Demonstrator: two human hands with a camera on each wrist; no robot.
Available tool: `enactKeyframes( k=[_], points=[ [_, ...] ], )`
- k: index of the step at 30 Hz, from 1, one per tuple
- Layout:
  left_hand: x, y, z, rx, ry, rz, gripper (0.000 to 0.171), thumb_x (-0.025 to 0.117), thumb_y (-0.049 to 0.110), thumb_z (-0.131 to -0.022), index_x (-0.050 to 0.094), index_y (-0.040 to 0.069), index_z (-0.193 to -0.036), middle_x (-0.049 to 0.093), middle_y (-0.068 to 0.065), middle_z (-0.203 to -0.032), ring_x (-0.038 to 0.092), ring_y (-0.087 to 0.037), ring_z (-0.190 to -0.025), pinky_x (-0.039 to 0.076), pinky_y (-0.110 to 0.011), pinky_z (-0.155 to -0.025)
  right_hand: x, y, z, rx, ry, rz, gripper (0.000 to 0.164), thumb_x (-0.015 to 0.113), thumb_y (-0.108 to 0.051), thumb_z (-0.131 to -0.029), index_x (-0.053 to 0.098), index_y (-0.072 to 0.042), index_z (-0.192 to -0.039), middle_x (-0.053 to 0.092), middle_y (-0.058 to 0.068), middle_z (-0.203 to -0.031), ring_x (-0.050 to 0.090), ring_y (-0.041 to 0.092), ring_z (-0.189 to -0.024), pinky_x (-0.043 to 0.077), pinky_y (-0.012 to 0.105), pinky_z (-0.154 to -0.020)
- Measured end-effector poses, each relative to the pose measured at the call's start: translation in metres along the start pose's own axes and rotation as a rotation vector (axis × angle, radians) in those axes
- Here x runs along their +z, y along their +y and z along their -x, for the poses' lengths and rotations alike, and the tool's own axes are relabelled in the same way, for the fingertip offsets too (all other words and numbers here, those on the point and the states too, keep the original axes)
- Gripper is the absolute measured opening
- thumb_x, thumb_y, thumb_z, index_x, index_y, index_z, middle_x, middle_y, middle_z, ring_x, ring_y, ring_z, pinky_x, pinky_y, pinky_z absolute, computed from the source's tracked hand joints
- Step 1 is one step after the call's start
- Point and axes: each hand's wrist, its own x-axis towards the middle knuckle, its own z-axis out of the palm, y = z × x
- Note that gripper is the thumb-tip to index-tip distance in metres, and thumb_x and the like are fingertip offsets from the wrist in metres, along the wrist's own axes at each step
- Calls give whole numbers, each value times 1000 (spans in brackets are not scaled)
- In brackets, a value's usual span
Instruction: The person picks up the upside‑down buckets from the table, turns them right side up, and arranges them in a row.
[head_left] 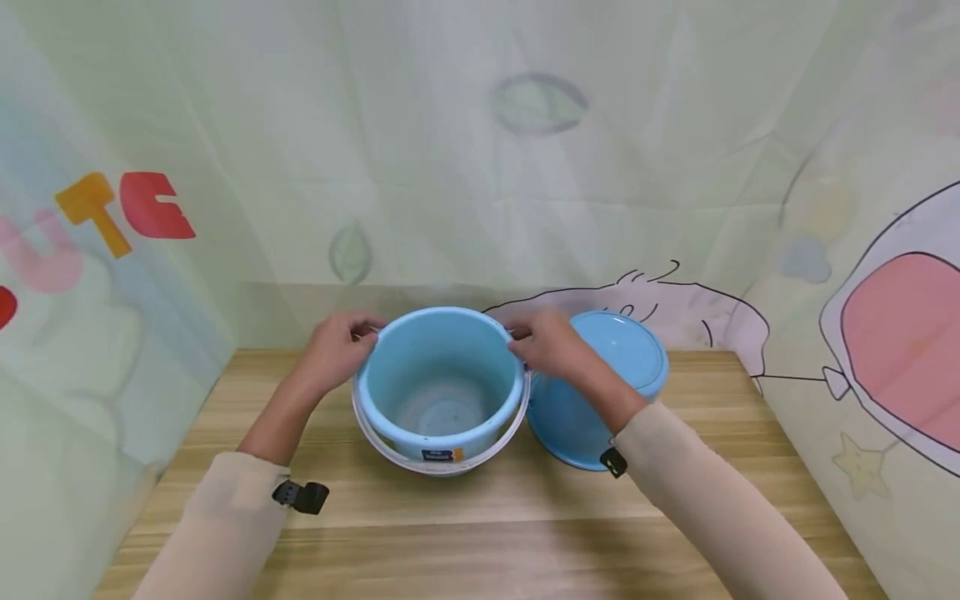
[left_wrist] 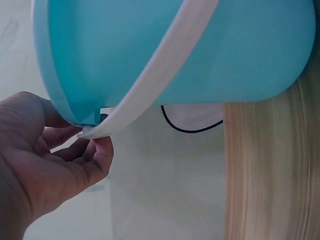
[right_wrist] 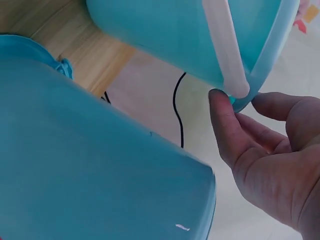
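A light blue bucket [head_left: 442, 354] stands upright on the wooden table, its mouth facing up and its inside bare. Its white handle [left_wrist: 160, 65] hangs down round the near side. My left hand [head_left: 337, 350] grips the left rim, fingers curled at the joint where the handle meets the bucket. On the opposite side my right hand [head_left: 551, 346] pinches the rim beside the other handle joint, thumb and fingers on either side in the right wrist view. A darker blue bucket [right_wrist: 100, 150] sits upside down just right of it, partly behind my right forearm.
The wooden table [head_left: 450, 550] reaches toward me in front of the buckets. Behind it hangs a pale printed curtain [head_left: 427, 150], close to its back edge. More printed cloth [head_left: 795, 333] hangs along the right side.
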Motion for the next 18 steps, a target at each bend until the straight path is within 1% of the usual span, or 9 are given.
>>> enactKeyframes(
  k=[3,5,7,10,13,16,18],
  points=[
    [2,0,5,2,14,6,33,53,10,-104,65,-4,-131,71,-25,-115,68,-39,-105,58,-48,-88,3,-1,6,-18,-1,22,43,62,-14,-102,59,-5,-143,67,16,-137,70,31,-118,61,44,-92],
    [3,1,10,-5,16,9,38,54,13,-105,60,-4,-138,68,-27,-123,67,-42,-113,57,-53,-95,6,-2,12,2,-14,17,49,62,-19,-103,53,-6,-149,62,15,-144,65,33,-127,57,48,-100],
    [5,3,17,-7,18,18,44,54,16,-105,53,-4,-144,62,-29,-134,62,-46,-123,53,-58,-102,10,-1,19,16,-19,5,56,62,-24,-103,45,-8,-154,57,15,-150,59,35,-135,54,52,-104],
    [9,6,29,0,24,18,53,56,20,-105,45,-4,-151,54,-30,-146,54,-48,-134,48,-63,-107,19,4,31,29,2,-24,64,61,-31,-104,35,-12,-159,50,14,-156,54,35,-140,51,55,-107],
    [15,8,42,18,44,27,55,58,19,-104,43,-5,-151,50,-29,-150,51,-49,-137,47,-63,-107,31,11,46,16,55,-76,71,62,-33,-104,28,-13,-162,43,13,-161,48,36,-144,49,57,-108],
    [19,9,54,10,72,54,55,61,16,-103,44,-5,-151,49,-29,-151,50,-51,-137,51,-61,-102,44,17,62,24,105,-187,76,63,-34,-103,22,-16,-165,38,14,-163,46,38,-146,48,56,-109],
    [20,9,60,-5,90,77,56,62,15,-102,43,-4,-151,48,-28,-152,50,-52,-137,53,-59,-99,52,19,71,36,144,-266,79,65,-34,-102,20,-18,-165,37,16,-164,44,37,-147,47,54,-110]
  ],
)
